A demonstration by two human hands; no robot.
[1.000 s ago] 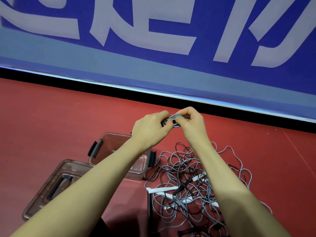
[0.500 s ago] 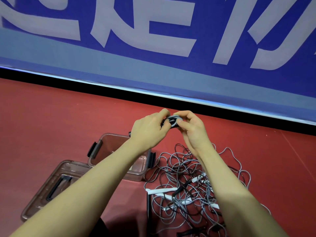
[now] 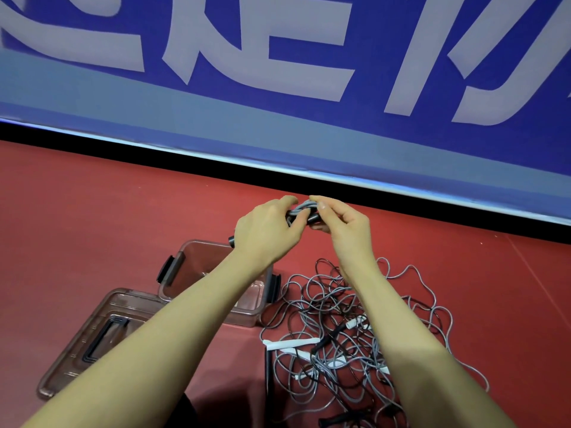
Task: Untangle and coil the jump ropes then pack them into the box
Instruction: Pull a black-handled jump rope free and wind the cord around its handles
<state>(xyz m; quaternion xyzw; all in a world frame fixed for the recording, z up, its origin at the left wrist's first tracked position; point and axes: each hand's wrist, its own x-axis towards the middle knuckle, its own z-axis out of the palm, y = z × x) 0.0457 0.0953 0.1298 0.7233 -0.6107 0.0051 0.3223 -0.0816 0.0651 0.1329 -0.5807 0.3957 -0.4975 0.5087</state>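
My left hand [image 3: 265,233] and right hand [image 3: 346,230] pinch one small coiled rope [image 3: 304,210], held up past the box [image 3: 213,257]. The big tangle [image 3: 355,329] right of the box is still to do.

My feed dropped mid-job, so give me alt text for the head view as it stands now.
Both hands, left hand and right hand, hold a small coiled gray jump rope bundle up above the red floor. Below them an open clear box sits beside its lid, with a tangled rope pile to the right and a blue banner behind.
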